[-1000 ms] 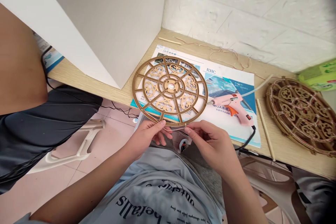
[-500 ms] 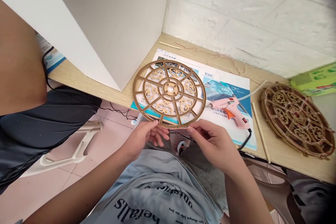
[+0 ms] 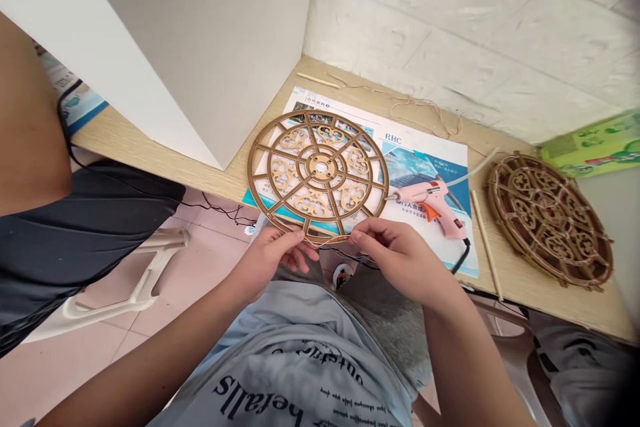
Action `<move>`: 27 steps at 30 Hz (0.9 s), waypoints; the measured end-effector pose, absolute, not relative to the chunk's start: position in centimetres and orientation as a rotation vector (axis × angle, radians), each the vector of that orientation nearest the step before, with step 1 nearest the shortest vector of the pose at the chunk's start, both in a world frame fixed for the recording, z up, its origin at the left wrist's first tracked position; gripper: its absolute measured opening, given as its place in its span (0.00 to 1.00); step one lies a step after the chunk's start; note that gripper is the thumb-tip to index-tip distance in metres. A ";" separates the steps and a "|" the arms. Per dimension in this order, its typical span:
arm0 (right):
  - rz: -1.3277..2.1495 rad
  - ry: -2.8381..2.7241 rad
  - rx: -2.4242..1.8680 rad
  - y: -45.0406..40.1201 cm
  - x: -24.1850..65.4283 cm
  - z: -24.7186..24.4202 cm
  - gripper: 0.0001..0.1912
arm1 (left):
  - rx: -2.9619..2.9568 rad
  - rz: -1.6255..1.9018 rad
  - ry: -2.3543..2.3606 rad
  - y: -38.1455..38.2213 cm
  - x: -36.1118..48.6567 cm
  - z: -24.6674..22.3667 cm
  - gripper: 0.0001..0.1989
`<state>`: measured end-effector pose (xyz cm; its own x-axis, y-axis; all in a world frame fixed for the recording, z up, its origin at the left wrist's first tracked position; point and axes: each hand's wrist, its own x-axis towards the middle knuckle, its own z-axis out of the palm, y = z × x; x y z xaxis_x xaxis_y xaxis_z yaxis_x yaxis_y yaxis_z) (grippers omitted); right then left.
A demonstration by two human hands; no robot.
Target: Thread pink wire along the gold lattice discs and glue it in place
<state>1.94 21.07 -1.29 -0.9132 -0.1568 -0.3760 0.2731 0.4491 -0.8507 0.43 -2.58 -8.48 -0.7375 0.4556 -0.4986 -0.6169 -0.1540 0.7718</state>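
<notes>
A round brown openwork disc (image 3: 320, 167) lies over a printed sheet (image 3: 450, 153), its near rim at the table's front edge. My left hand (image 3: 280, 250) grips that rim at the lower left, thumb on top and fingers below. At the lower right of the rim, my right hand (image 3: 390, 247) pinches a thin pale strand that runs along the edge between the hands. The pink glue gun (image 3: 435, 203) lies on the sheet with its nozzle close to the disc's right side.
On the right stand a stack of similar discs (image 3: 550, 220) and a green packet (image 3: 590, 143). A thin stick (image 3: 486, 243) lies beside the sheet, loose cord (image 3: 425, 107) behind it. A white panel (image 3: 200, 27) rises at left, near another person's arm (image 3: 30, 127).
The view has shifted slightly, so the table items appear a little further left. The strand near my right hand now bows away from the rim. Both hands keep nearly the same places.
</notes>
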 end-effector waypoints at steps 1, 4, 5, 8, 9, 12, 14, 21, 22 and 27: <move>-1.451 2.304 0.104 21.1 1.9 -1.3 0.18 | -0.193 1.954 1.407 -2.6 0.4 -8.5 0.24; -1.410 2.304 0.115 21.3 1.8 -1.4 0.19 | -0.187 1.958 1.402 -2.7 0.4 -8.5 0.23; -1.396 2.304 0.120 21.3 1.8 -1.4 0.19 | -0.186 1.961 1.398 -2.7 0.4 -8.5 0.23; -1.393 2.275 0.137 21.5 1.7 -1.4 0.19 | -0.179 1.963 1.401 -2.7 0.3 -8.5 0.23; -1.404 2.257 0.141 21.5 1.6 -1.4 0.19 | -0.174 1.961 1.409 -2.7 0.3 -8.4 0.23; -1.426 2.232 0.173 21.5 1.5 -1.4 0.18 | -0.159 1.965 1.414 -2.7 0.2 -8.3 0.23; -1.411 2.251 0.198 21.5 1.4 -1.4 0.19 | -0.158 1.973 1.397 -2.7 0.2 -8.2 0.23; -1.189 2.562 0.027 21.8 1.2 -0.9 0.14 | -0.152 1.953 1.409 -2.8 0.2 -8.3 0.23; -1.139 2.627 -0.071 21.9 1.1 -0.8 0.13 | -0.147 1.953 1.408 -2.8 0.1 -8.3 0.23; -0.938 2.829 -0.733 22.2 1.0 -0.7 0.08 | -0.138 1.958 1.416 -3.0 0.1 -8.3 0.22</move>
<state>1.04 22.25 -0.66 -0.8834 -0.4620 0.0789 -0.4176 0.6994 -0.5800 0.05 -3.03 -8.28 -0.7451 0.4760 -0.4671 -0.5928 -0.1517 0.7910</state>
